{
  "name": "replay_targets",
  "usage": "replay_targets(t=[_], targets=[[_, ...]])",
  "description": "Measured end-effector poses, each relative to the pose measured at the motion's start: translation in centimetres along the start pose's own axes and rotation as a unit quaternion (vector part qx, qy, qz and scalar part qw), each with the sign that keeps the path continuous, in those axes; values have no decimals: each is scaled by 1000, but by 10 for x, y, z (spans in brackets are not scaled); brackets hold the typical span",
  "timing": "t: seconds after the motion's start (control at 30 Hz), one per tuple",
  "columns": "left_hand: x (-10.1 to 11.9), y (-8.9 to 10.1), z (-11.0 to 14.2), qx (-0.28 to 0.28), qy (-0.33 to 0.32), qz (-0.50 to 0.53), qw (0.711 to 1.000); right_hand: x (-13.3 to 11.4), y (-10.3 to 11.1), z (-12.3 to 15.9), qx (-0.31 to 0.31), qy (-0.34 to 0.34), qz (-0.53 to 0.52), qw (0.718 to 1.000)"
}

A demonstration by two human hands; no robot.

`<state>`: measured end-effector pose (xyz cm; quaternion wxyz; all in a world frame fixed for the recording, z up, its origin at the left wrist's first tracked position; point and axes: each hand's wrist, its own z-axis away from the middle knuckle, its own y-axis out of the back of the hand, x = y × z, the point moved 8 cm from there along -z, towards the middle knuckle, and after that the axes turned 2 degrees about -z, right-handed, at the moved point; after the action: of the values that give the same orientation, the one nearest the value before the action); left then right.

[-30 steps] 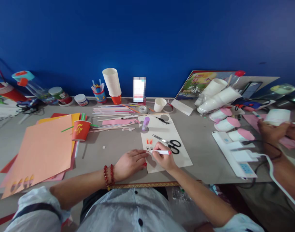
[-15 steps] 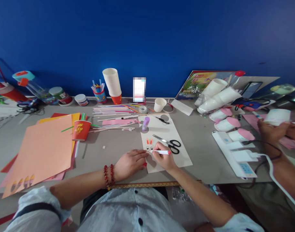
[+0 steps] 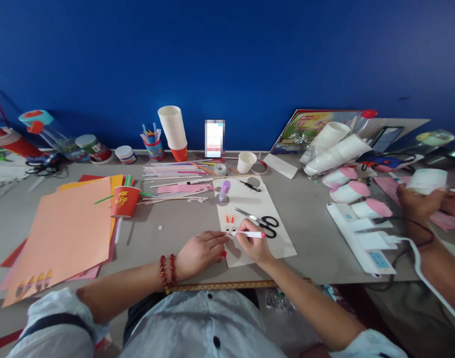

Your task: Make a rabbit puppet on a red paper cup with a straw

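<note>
My right hand is closed round a white marker with a red end, its tip down at a rabbit face with orange-and-white ears at the left side of a white paper sheet. My left hand, palm down, rests at the sheet's left edge with its fingertips beside the drawing. A small red piece, which looks like the marker's cap, pokes out by its thumb. Black-handled scissors lie on the sheet just beyond my right hand. Behind them stands a purple glue stick.
Coloured paper and a red cup lie left. Paper strips, stacked cups and a white cup sit behind. At right are a power strip, pink-and-white cups and a co-worker's hands holding a cup.
The marker and my right hand shift very slightly to the right. My left hand and the things on the table stay where they were.
</note>
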<state>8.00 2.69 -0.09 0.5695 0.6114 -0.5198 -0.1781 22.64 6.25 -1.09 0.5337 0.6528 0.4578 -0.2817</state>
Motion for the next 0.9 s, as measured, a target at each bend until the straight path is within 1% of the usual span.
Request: replay_targets(t=[0.17, 0.27, 0.33, 0.43, 0.5, 0.67, 0.9], targets=[[0, -1, 0, -5, 2, -6, 1000, 2, -2, 0, -5, -8, 5, 1000], [0, -2, 0, -5, 2, -8, 1000, 2, 1, 0, 8, -10, -21, 1000], [0, -2, 0, -3, 1, -8, 1000, 3, 8, -1, 38, -14, -58, 998], [0, -1, 1, 4, -1, -4, 1000, 11, 21, -1, 104, -38, -113, 987], [0, 0, 1, 7, -1, 1, 1000, 17, 26, -1, 127, -59, -133, 981], [-1, 0, 1, 8, -4, 4, 1000, 19, 21, -3, 99, -66, -130, 984], [-2, 0, 1, 5, 7, 3, 1000, 14, 23, -1, 108, -60, -128, 984]])
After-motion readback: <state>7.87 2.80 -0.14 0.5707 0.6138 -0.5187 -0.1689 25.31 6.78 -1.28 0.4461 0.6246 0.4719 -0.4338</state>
